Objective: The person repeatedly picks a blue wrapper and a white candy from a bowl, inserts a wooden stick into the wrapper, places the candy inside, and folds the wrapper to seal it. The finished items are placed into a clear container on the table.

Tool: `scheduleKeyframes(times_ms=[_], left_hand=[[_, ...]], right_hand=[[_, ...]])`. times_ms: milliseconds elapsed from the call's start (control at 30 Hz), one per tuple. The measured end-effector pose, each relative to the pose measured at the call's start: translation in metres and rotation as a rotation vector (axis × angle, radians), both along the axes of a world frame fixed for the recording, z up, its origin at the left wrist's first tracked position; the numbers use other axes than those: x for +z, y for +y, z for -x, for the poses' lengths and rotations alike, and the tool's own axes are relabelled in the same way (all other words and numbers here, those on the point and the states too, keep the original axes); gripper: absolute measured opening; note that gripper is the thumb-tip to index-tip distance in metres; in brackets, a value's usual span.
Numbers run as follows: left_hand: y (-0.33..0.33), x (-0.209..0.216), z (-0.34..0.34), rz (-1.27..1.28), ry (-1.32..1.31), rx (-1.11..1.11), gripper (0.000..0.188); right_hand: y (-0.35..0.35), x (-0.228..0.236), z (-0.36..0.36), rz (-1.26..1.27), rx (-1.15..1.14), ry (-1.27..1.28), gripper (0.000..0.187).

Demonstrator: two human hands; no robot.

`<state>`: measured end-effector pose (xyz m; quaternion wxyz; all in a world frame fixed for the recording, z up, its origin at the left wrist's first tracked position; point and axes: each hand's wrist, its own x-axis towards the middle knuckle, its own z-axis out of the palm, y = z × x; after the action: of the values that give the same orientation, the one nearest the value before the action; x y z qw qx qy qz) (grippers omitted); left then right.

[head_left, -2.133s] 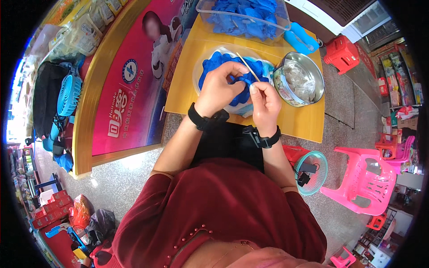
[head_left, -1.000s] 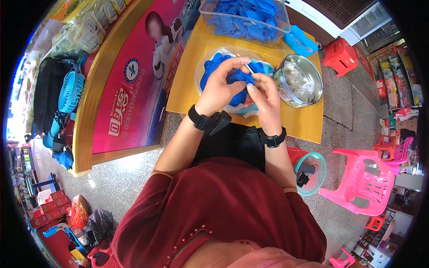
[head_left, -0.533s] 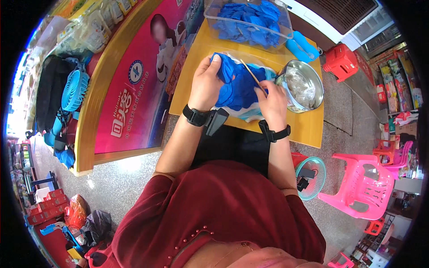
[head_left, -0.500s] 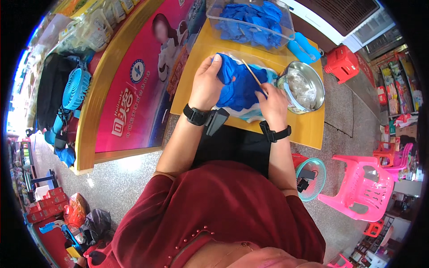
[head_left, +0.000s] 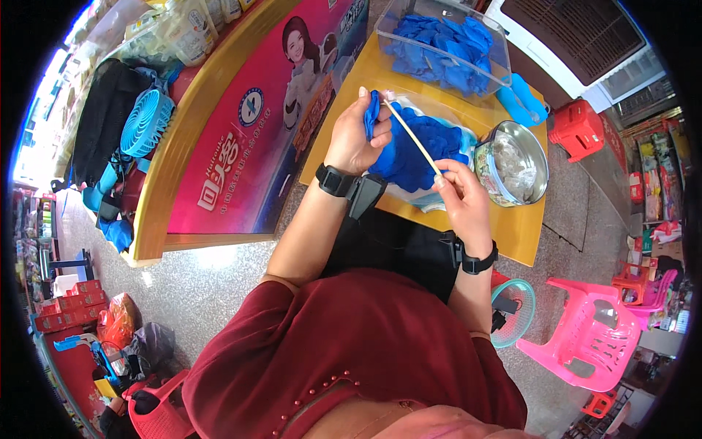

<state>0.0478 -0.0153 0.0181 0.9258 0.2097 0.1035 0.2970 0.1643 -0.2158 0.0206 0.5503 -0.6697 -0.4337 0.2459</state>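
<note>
My left hand [head_left: 351, 139] is closed on a small piece of thin blue fabric [head_left: 372, 117], held upright between thumb and fingers. In my right hand [head_left: 466, 201] is a thin wooden stick [head_left: 415, 140], pinched near its lower end. The stick slants up to the left, its tip beside the fingers of my left hand; whether it touches the fabric I cannot tell. Below both hands a heap of blue fabric pieces [head_left: 417, 157] lies on a white and pale blue wrapping on the yellow table [head_left: 504, 238].
A clear plastic bin [head_left: 504, 73] of blue pieces stands at the table's far side, with a bright blue object [head_left: 521, 102] beside it. To the right is a round tin [head_left: 494, 175] with clear plastic inside. A pink chair [head_left: 585, 333] and green basket [head_left: 523, 311] are on the floor.
The stick's upper tip has come up to the fingers of my left hand. The blue piece there looks narrower. My right hand has drawn back toward me, and the whole view has shifted.
</note>
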Motion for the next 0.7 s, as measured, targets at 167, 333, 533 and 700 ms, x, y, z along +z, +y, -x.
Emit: scheduleKeyframes(times_ms=[167, 333, 533, 700], left_hand=[[0.000, 0.004, 0.002, -0.111, 0.097, 0.104, 0.042], [-0.004, 0.008, 0.003, -0.281, 0.172, 0.201, 0.042], [-0.015, 0.019, 0.003, -0.631, 0.455, 0.305, 0.031], [-0.023, 0.022, 0.002, -0.668, 0.499, 0.273, 0.027]], right_hand=[[-0.006, 0.011, 0.005, -0.048, 0.019, -0.003, 0.023], [-0.007, 0.010, 0.005, -0.006, 0.054, -0.056, 0.023], [-0.006, 0.005, 0.004, 0.025, 0.022, -0.011, 0.022], [0.000, -0.001, 0.009, -0.039, -0.007, 0.077, 0.020]])
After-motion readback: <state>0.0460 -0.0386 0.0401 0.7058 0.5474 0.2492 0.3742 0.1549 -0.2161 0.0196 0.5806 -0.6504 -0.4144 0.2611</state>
